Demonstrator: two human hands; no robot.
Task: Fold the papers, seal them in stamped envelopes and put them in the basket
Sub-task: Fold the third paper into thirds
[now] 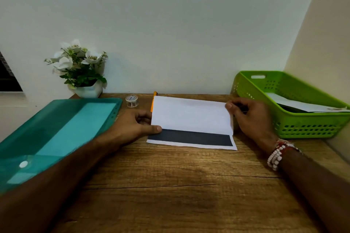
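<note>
On the wooden desk [170,185] the left hand [135,126] and right hand [250,117] each pinch an end of the folded paper [191,117] – its dark strip showing below – with the green basket [295,125] just right, envelopes [303,106] inside, flowers [79,62] behind

Just one view here, a head cam looking forward and down over a wooden desk [170,185], wide-angle so the edges bend. It sits close: both forearms run in from the bottom corners. It faces a pale wall [170,24] at the desk's far edge, and a side wall [322,34] closes the right. No second view to share anything with.
</note>
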